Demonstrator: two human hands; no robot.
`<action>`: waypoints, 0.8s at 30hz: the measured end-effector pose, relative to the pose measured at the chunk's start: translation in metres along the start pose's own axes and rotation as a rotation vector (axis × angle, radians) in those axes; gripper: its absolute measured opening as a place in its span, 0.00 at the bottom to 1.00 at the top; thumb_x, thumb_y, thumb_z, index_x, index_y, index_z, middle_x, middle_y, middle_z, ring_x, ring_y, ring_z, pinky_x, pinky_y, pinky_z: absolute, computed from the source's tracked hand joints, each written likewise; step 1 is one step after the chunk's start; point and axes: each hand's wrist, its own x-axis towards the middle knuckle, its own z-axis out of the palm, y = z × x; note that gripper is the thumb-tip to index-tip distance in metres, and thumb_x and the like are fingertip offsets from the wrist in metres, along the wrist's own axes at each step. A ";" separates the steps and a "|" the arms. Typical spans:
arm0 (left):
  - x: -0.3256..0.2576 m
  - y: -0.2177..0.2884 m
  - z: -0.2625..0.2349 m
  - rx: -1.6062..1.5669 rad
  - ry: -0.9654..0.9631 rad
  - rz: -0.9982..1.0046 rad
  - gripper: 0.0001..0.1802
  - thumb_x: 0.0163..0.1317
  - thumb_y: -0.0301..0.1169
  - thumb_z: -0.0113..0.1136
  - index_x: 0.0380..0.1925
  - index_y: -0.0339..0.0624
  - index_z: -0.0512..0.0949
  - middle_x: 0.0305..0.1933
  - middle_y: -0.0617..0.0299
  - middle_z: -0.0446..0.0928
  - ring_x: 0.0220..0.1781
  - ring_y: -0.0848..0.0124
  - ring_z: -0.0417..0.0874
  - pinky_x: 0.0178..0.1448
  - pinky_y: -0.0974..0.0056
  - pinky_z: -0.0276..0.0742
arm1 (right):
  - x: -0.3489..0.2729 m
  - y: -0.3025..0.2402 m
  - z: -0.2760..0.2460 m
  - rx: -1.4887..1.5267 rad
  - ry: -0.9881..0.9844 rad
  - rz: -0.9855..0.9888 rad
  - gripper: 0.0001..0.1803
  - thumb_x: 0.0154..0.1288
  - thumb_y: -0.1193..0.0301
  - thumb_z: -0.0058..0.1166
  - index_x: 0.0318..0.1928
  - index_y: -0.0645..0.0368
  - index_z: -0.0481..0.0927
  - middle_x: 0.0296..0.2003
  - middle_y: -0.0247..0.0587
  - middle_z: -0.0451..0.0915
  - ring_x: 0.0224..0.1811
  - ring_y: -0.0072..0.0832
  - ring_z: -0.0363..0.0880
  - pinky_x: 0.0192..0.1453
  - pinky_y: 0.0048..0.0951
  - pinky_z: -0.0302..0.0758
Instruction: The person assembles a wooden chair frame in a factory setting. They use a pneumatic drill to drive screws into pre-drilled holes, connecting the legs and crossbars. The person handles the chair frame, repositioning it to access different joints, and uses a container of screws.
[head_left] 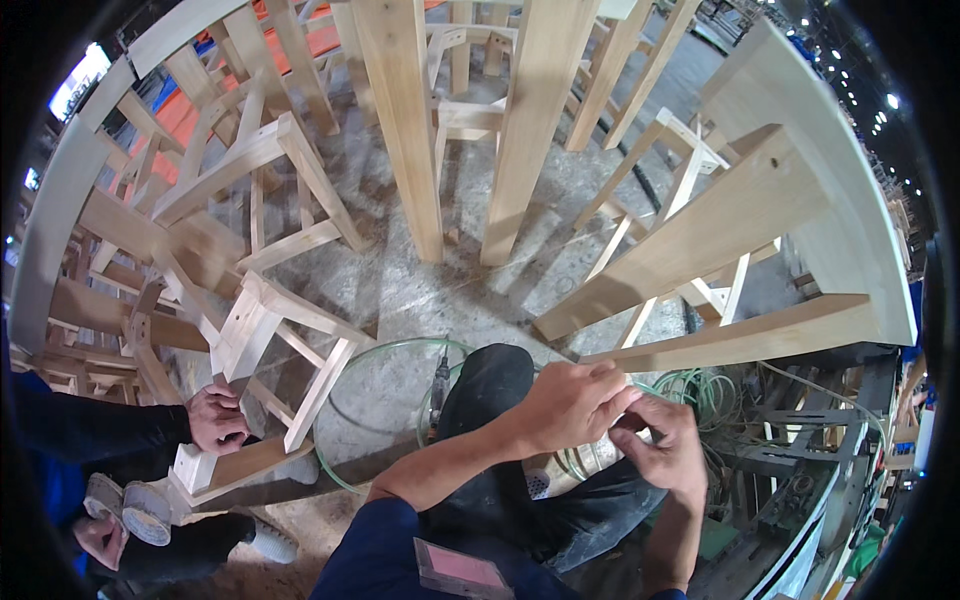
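Observation:
My left hand (578,408) and my right hand (662,440) meet above my lap, just right of the middle. The left fingers are curled, and their tips press against the right fingers. Between them shows a small pale patch; what it is I cannot make out, as the fingers cover most of it. Close beyond my hands lies the lower edge of a long wooden board (745,335). On the floor to the left of my knee stands a dark slim tool (440,385), with a pale green hose (345,360) looping around it.
At the left, another person's hand (215,418) rests by a wooden stool frame (315,330); their other hand is near round pale objects (148,513). Wooden legs (400,130) rise ahead. Coiled green hose (700,395) and a dark metal frame (800,470) lie right.

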 end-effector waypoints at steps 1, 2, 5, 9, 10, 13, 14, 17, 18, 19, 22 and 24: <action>-0.010 -0.009 0.002 0.039 0.001 -0.042 0.14 0.67 0.33 0.63 0.25 0.37 0.75 0.24 0.54 0.74 0.26 0.57 0.80 0.31 0.56 0.73 | -0.004 0.013 0.012 0.037 -0.022 0.018 0.11 0.59 0.81 0.63 0.44 0.65 0.85 0.30 0.48 0.84 0.31 0.36 0.86 0.36 0.32 0.79; -0.019 -0.023 0.003 -0.094 -0.050 -0.032 0.13 0.66 0.32 0.64 0.26 0.37 0.76 0.25 0.56 0.75 0.27 0.60 0.81 0.31 0.58 0.74 | -0.013 0.029 0.026 0.150 -0.026 0.215 0.11 0.59 0.80 0.65 0.43 0.66 0.85 0.29 0.48 0.85 0.31 0.33 0.86 0.36 0.31 0.79; -0.061 -0.097 -0.006 -0.474 -0.083 -0.168 0.06 0.64 0.29 0.65 0.32 0.37 0.81 0.32 0.61 0.81 0.31 0.73 0.83 0.33 0.67 0.78 | -0.030 0.050 0.049 0.078 -0.007 0.307 0.08 0.61 0.80 0.63 0.42 0.68 0.85 0.30 0.44 0.86 0.29 0.25 0.85 0.35 0.27 0.81; -0.128 -0.210 -0.046 0.010 0.570 -0.804 0.22 0.69 0.43 0.63 0.45 0.31 0.80 0.44 0.50 0.84 0.44 0.60 0.86 0.51 0.59 0.82 | -0.079 0.083 0.046 -0.182 0.347 0.393 0.08 0.62 0.76 0.61 0.41 0.65 0.84 0.36 0.53 0.86 0.38 0.48 0.85 0.45 0.39 0.79; -0.169 -0.231 -0.070 0.523 0.438 -0.914 0.33 0.63 0.51 0.67 0.53 0.30 0.78 0.52 0.42 0.81 0.57 0.52 0.81 0.64 0.54 0.74 | -0.085 0.091 0.040 -0.220 0.392 0.404 0.06 0.62 0.76 0.61 0.39 0.63 0.84 0.37 0.50 0.85 0.41 0.48 0.83 0.49 0.42 0.78; -0.180 -0.231 -0.011 0.207 -0.281 -1.320 0.38 0.62 0.48 0.66 0.65 0.34 0.70 0.66 0.40 0.72 0.69 0.52 0.70 0.74 0.55 0.62 | -0.156 0.141 0.035 -0.687 0.583 0.401 0.08 0.53 0.77 0.65 0.36 0.60 0.84 0.40 0.44 0.84 0.47 0.45 0.79 0.53 0.44 0.74; -0.188 -0.227 -0.008 0.216 -0.322 -1.355 0.37 0.62 0.48 0.66 0.64 0.34 0.70 0.64 0.40 0.72 0.68 0.53 0.70 0.72 0.55 0.62 | -0.165 0.147 0.039 -0.629 0.574 0.463 0.09 0.50 0.77 0.66 0.35 0.59 0.84 0.40 0.43 0.84 0.46 0.44 0.80 0.54 0.43 0.73; -0.184 -0.231 0.013 0.284 -0.410 -1.430 0.34 0.62 0.46 0.65 0.61 0.35 0.70 0.60 0.42 0.71 0.62 0.55 0.69 0.67 0.56 0.63 | -0.190 0.167 0.056 -0.590 0.601 0.562 0.07 0.58 0.69 0.64 0.38 0.54 0.86 0.38 0.37 0.86 0.54 0.36 0.80 0.67 0.52 0.65; -0.175 -0.233 0.018 0.318 -0.420 -1.427 0.33 0.62 0.46 0.65 0.60 0.35 0.70 0.58 0.43 0.71 0.61 0.55 0.69 0.65 0.56 0.63 | -0.192 0.169 0.061 -0.633 0.623 0.570 0.07 0.59 0.68 0.64 0.38 0.53 0.86 0.39 0.35 0.86 0.55 0.34 0.79 0.68 0.52 0.64; -0.166 -0.236 0.022 0.342 -0.431 -1.422 0.32 0.62 0.45 0.65 0.59 0.35 0.70 0.57 0.44 0.71 0.59 0.56 0.69 0.63 0.57 0.63 | -0.194 0.172 0.065 -0.670 0.634 0.578 0.07 0.60 0.67 0.63 0.38 0.52 0.86 0.39 0.34 0.86 0.56 0.32 0.79 0.70 0.52 0.62; -0.149 -0.241 0.028 0.407 -0.478 -1.437 0.29 0.62 0.43 0.64 0.56 0.36 0.70 0.53 0.46 0.71 0.54 0.57 0.69 0.58 0.58 0.63 | -0.196 0.172 0.074 -0.680 0.610 0.598 0.08 0.60 0.65 0.62 0.39 0.49 0.87 0.39 0.32 0.86 0.57 0.29 0.77 0.70 0.51 0.62; -0.131 -0.240 0.034 0.421 -0.497 -1.429 0.27 0.62 0.42 0.64 0.55 0.36 0.70 0.50 0.47 0.71 0.50 0.59 0.68 0.55 0.58 0.64 | -0.197 0.171 0.075 -0.694 0.647 0.617 0.08 0.59 0.64 0.63 0.39 0.48 0.88 0.40 0.31 0.86 0.57 0.29 0.77 0.70 0.51 0.62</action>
